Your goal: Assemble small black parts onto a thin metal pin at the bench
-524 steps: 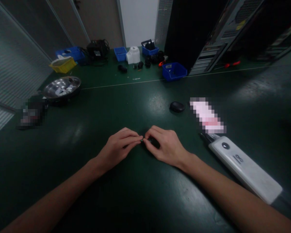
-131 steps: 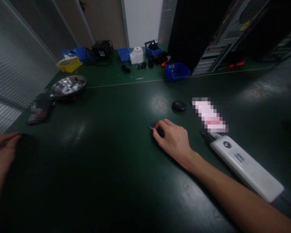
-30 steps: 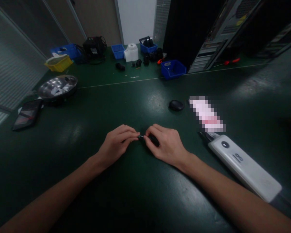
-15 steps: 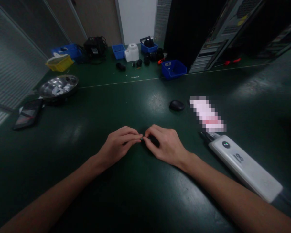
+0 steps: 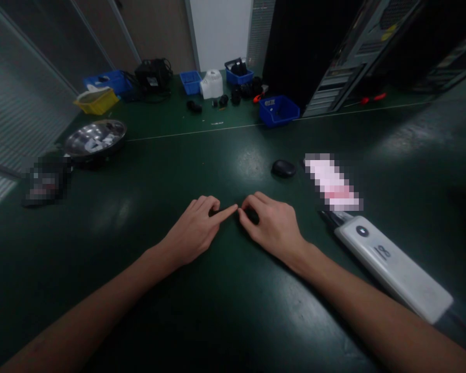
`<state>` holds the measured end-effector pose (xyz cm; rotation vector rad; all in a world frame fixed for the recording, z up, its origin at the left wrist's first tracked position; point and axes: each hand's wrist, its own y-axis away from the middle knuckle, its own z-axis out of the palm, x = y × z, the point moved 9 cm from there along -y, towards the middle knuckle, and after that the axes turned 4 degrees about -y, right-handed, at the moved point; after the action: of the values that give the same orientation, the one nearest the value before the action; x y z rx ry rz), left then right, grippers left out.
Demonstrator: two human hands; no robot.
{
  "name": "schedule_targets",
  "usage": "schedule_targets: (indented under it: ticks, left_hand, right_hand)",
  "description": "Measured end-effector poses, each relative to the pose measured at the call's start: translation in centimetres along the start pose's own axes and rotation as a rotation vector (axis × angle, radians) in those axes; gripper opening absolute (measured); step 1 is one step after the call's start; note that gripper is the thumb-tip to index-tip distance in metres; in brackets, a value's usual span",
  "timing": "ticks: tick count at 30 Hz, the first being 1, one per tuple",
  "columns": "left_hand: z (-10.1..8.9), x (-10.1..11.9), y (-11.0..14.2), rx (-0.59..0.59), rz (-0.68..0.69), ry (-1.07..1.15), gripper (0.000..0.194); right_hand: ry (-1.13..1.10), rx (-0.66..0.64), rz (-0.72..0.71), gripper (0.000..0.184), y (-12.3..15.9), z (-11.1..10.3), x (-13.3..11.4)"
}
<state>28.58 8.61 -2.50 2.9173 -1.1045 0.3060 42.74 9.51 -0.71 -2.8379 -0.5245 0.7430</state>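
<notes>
Left hand: index stretched to right hand's fingertips, others curled, grip cannot be told | right hand: curled closed round dark object, mostly hidden, mid-bench, well in from left edge | mouse: apart, beyond right hand | steel bowl: near left edge | blue bin: toward back edge

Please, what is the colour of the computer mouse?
The computer mouse is black, best seen in the head view.

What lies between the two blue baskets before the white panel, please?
A white vented housing stands between the left basket and right basket, in the head view.
</notes>
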Motion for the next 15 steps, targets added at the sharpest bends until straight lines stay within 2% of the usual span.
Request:
schedule_targets:
  ticks: [6,9,15]
  left_hand:
    - [0.28,-0.24,0.16,-0.043,-0.024,0.044,0.054]
    - [-0.10,-0.16,0.17,-0.013,-0.017,0.095,0.053]
    - [-0.60,0.44,-0.62,0.041,0.009,0.197,0.036]
  right_hand:
    - [0.077,0.017,0.032,0.016,0.00,-0.43,0.25]
    - [0.087,0.049,0.067,0.017,0.04,-0.70,0.61]
    - [0.075,0.066,0.097,0.019,0.08,-0.83,0.89]
